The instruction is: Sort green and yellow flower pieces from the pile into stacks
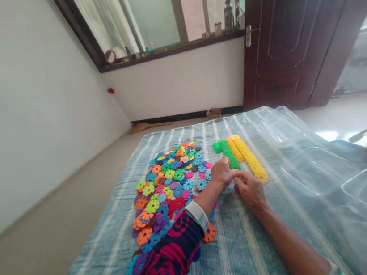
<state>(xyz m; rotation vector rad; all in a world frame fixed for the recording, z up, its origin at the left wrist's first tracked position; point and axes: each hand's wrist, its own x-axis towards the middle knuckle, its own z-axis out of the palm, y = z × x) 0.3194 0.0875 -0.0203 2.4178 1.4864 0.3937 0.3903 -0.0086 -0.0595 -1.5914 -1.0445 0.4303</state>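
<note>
My left hand (222, 173) and my right hand (250, 191) meet over the cloth, fingertips touching and fingers closed. Whatever they pinch is hidden by the fingers. Just beyond them lies a long row of stacked green notched discs (229, 154), its near end close to my left fingers. A short bright green stack (217, 147) sits at its left. To the right are a long yellow row of discs (250, 160) and a shorter yellow row (235, 149). Left of my hands spreads a loose pile of multicoloured notched discs (176, 176), partly covered by my left forearm.
A blue-green striped cloth (112, 237) covers the surface. Several clear plastic containers (319, 169) stand along its right side. Beyond are a dark red door (294, 28) and a window sill (172, 51) with a thermos (229, 15) and small items. A broom (148, 126) lies on the floor.
</note>
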